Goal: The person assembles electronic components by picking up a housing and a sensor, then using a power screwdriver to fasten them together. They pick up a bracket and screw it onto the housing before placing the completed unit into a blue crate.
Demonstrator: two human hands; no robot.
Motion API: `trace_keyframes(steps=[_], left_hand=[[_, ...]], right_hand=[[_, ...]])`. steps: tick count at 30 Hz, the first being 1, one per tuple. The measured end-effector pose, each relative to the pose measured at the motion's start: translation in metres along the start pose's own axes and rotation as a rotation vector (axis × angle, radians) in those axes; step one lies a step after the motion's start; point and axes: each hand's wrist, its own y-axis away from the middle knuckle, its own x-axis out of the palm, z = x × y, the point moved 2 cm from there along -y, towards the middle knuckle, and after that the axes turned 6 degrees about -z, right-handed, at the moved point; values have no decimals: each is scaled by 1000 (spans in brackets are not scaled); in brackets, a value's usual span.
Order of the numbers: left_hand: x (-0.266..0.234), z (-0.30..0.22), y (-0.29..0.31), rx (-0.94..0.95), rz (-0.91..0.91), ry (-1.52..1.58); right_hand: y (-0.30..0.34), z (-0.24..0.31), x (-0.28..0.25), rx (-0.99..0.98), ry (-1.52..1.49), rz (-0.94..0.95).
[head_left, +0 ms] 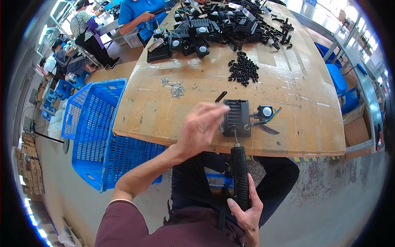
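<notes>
A black finned floodlight (235,118) lies near the table's front edge. On its right are a sensor box (266,111) with a white dome and a cable with coloured wire ends (272,119). My right hand (248,210) grips a black electric screwdriver (240,175), whose bit reaches the floodlight's near edge. My left hand (201,126) is over the floodlight's left side, slightly blurred, fingers and thumb drawn together at the tips. Whatever they may hold is too small to make out. A dark metal strip (221,96) pokes out beyond the floodlight.
Small black parts (243,68) and silver nuts or washers (177,90) lie in piles on the wooden table (197,78). More floodlights (201,33) are heaped at the far end. Blue crates (94,136) stand left. A person in a blue shirt (142,16) is beyond.
</notes>
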Motion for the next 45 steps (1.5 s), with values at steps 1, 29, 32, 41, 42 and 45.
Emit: trace_keyframes(steps=[1,29,32,41,42,45], left_hand=[[3,4,-7,3,3,0],[60,22,-42,212,109,-428],[60,20,-39,224,93,-454],[61,21,-40,216,118,-468],[60,21,-40,208,118,-464],[63,20,-41,210,106,-465]], right_hand=[[-2,-3,0,-25,17,0],[11,-25,-20,-271,258,-95],[10,-22,-27,-342,477,-110],[8,12,-31,157,-25,-66],[8,11,-33,177,-33,-53],[8,12,-35,185,-30,-43]])
